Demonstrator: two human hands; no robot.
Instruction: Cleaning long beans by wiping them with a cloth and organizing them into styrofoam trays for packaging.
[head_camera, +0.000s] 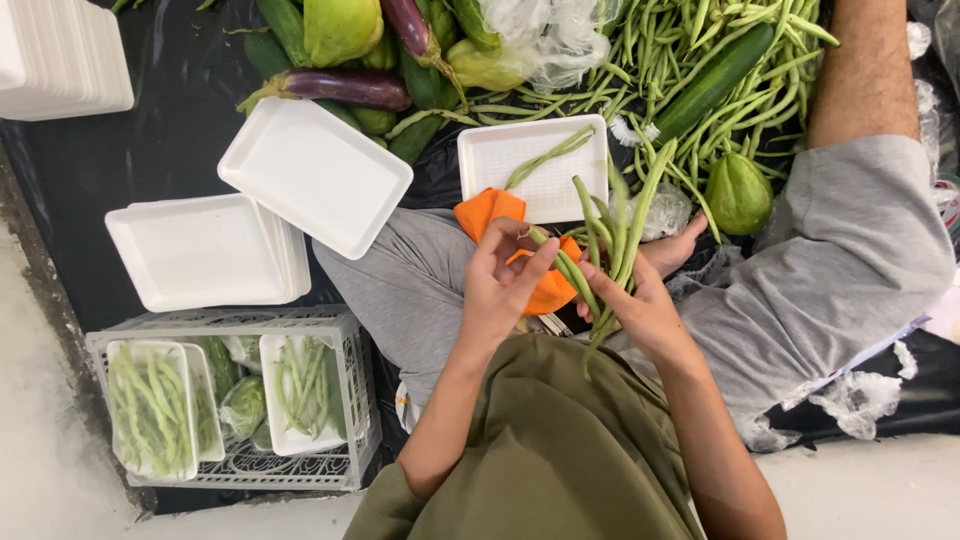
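The right hand (645, 305) is closed around a bunch of green beans (605, 250), held upright over the lap. The left hand (505, 275) pinches the lower end of one bean in that bunch, thumb and fingers closed on it, just in front of an orange cloth (490, 212).

A white foam tray (500, 160) lies directly ahead on the black sheet (170, 130), with a few beans on it. The loose bean pile (700, 60) and a cucumber (712, 82) lie beyond it to the right. Empty trays (200, 250) are stacked to the left; a plastic crate (345, 330) holds filled, wrapped trays.

Judgement: the step in hand is gathering and aligning a portion of beans. The next move calls for evening the ends, then laying the bunch flat within the tray's rim without scattering it.
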